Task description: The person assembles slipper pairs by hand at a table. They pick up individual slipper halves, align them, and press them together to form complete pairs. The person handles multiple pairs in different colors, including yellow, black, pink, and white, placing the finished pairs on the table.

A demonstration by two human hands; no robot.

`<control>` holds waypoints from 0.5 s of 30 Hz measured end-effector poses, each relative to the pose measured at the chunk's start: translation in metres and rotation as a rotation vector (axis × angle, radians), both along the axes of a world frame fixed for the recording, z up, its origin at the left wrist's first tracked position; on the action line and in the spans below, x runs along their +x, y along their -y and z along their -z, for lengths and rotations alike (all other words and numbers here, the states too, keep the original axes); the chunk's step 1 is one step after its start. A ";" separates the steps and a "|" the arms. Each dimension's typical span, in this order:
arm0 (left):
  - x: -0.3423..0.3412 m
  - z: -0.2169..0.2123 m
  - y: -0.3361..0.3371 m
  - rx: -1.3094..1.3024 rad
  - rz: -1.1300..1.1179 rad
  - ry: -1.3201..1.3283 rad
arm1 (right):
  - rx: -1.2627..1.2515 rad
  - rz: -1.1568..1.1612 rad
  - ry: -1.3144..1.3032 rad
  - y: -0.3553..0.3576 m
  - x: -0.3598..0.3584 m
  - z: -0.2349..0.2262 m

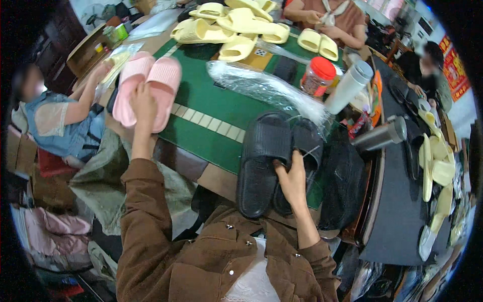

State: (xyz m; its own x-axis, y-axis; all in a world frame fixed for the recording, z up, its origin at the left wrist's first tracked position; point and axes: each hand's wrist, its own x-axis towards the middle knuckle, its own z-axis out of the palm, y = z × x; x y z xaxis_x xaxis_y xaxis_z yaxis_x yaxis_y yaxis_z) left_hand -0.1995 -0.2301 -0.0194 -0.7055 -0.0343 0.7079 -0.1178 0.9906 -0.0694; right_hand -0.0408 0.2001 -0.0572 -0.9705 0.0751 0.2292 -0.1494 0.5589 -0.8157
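My left hand (pixel 144 103) grips a pair of pink slippers (pixel 163 93) where their inner edges meet, just below the ribbed straps. The pink pair is at the table's left side. Nearer to me, at the front edge, lies a pair of black slippers (pixel 254 173), side by side with the toes pointing away. My right hand (pixel 293 181) is closed on the right one of the black pair, thumb across the inner edge between the two. Its fingertips are partly hidden by the strap. A thin pale tie (pixel 309 152) crosses that slipper.
Yellow slippers (pixel 244 22) are heaped at the far side of the green table (pixel 201 146). Clear plastic bags (pixel 266 85) lie mid-table. A red-lidded jar (pixel 318 75), a white bottle (pixel 349 86) and a steel tumbler (pixel 382 133) stand or lean at right. Other people sit around the table.
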 end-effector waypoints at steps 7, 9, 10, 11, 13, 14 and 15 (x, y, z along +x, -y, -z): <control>-0.005 0.014 0.004 0.157 0.259 -0.015 | -0.377 -0.136 0.215 0.019 -0.004 0.001; 0.011 0.004 -0.014 0.197 0.284 -0.015 | -0.483 -0.155 0.227 0.018 -0.004 0.001; 0.018 0.002 -0.025 0.189 0.291 -0.078 | -0.532 -0.161 0.231 0.017 -0.003 0.001; 0.029 -0.005 -0.038 0.213 0.331 -0.082 | -0.536 -0.186 0.242 0.015 -0.001 0.004; 0.045 -0.014 -0.079 0.279 0.429 -0.088 | -0.521 -0.224 0.239 0.007 0.007 0.008; 0.057 -0.023 -0.099 0.346 0.508 -0.021 | -0.514 -0.257 0.229 0.005 0.012 0.007; 0.067 -0.030 -0.123 0.424 0.521 0.136 | -0.499 -0.274 0.213 0.000 0.018 0.006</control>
